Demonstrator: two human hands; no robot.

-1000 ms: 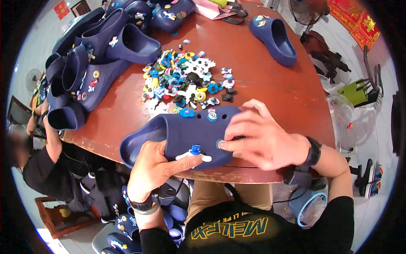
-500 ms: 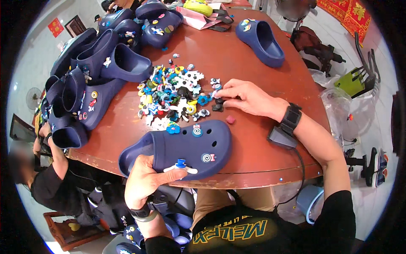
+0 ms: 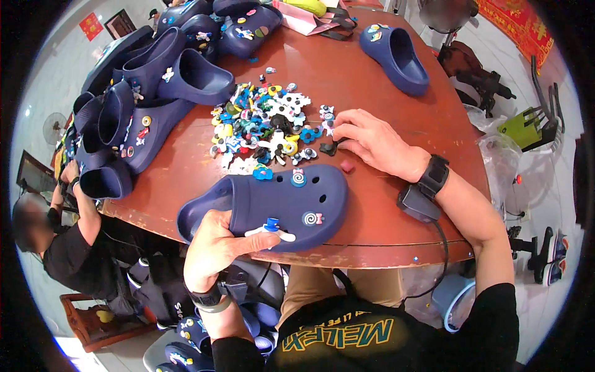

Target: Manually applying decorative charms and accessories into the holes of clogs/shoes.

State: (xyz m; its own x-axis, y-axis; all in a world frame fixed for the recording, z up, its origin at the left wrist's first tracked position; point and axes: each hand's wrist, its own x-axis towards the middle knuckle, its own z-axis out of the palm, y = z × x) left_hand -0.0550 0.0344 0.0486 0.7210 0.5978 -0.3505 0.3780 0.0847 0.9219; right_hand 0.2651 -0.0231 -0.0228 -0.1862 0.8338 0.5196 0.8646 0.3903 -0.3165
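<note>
My left hand [image 3: 214, 251] grips a navy clog [image 3: 279, 195] by its heel side above the table's near edge, the thumb lying over a white charm with a blue hat [image 3: 271, 228]. Two swirl-lollipop charms with pink bows and a blue flower charm [image 3: 263, 172] also sit on the clog's upper; several holes are bare. Beside the loose pile of shoe charms [image 3: 263, 127], my right hand [image 3: 378, 146] has its fingers curled together at a small black charm [image 3: 328, 149]. Its fingertips seem to pinch the charm's edge, partly hidden. A small pink-red piece [image 3: 347, 166] lies under that hand.
Navy clogs with charms [image 3: 139, 133] are heaped at the left; a single clog [image 3: 396, 59] lies at the far right of the red-brown table [image 3: 403, 204]. More clogs rest below the table. Another person [image 3: 80, 248] works at the left. A blue bucket [image 3: 455, 301] stands at lower right.
My view has shifted slightly, so the table things sit a little further right. My right fingers have drawn in closer around the black charm. My left hand keeps its hold on the clog.
</note>
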